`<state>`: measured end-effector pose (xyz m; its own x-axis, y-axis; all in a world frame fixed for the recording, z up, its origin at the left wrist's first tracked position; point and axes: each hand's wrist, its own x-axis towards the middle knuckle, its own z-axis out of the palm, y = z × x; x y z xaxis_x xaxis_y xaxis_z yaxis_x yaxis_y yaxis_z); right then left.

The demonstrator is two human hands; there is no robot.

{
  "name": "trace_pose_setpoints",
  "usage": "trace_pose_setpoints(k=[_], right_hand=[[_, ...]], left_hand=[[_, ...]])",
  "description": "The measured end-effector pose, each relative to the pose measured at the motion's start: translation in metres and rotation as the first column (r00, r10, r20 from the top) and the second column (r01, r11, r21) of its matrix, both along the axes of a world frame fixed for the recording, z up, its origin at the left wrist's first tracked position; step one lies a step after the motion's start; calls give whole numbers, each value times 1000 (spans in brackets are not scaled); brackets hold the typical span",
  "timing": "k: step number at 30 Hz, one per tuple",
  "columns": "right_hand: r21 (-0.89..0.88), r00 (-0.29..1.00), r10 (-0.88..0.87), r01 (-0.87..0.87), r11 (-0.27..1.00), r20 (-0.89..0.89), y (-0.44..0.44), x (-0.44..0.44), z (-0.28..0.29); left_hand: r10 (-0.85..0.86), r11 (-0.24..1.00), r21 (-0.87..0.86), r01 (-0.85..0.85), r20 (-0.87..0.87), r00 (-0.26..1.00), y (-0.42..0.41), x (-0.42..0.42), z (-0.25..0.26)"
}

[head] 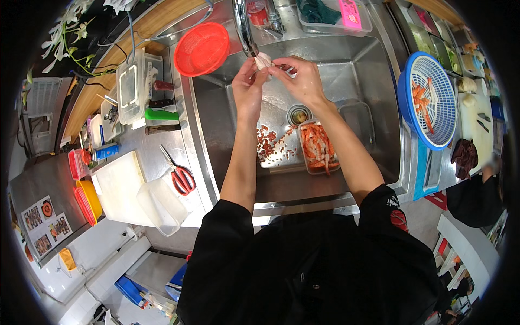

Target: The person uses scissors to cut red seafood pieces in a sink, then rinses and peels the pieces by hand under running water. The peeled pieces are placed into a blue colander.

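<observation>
Under the mouth of the chrome faucet (pixel 243 30), my left hand (pixel 248 87) grips a small pale pink piece of seafood (pixel 263 61). The fingertips of my right hand (pixel 298 79) pinch the same piece from the other side. Both hands are over the stainless steel sink (pixel 211 134). Beside my right forearm, a clear plastic container (pixel 319 148) on the sink floor holds orange and white pieces, apparently shellfish legs. Red-brown scraps (pixel 268 142) lie scattered to its left. The sink drain (pixel 300 115) is just above the container, with something yellowish in it.
A red plastic basket (pixel 202 49) sits at the sink's upper left. Red-handled scissors (pixel 183 178) and a white cutting board (pixel 122 183) lie left. Right of the sink, a blue and white colander (pixel 440 118) holds more orange pieces. A co-worker's dark sleeve (pixel 475 201) shows at far right.
</observation>
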<state>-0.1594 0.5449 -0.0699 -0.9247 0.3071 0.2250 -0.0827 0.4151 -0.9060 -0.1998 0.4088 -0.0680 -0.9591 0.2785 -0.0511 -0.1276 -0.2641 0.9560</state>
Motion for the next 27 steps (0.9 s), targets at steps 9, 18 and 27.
trace_pose_setpoints(k=[9,18,27], right_hand=[[-137,993,51,-36,990,104,2,-14,-5],[101,997,17,-24,995,71,-12,-11,-4],[81,989,-126,119,990,82,2,-11,-49]], left_hand=[[-3,999,54,0,52,999,-15,-5,5],[-16,964,-267,-4,-73,997,-18,-5,6],[-19,990,-141,10,-61,998,-19,-10,-1]])
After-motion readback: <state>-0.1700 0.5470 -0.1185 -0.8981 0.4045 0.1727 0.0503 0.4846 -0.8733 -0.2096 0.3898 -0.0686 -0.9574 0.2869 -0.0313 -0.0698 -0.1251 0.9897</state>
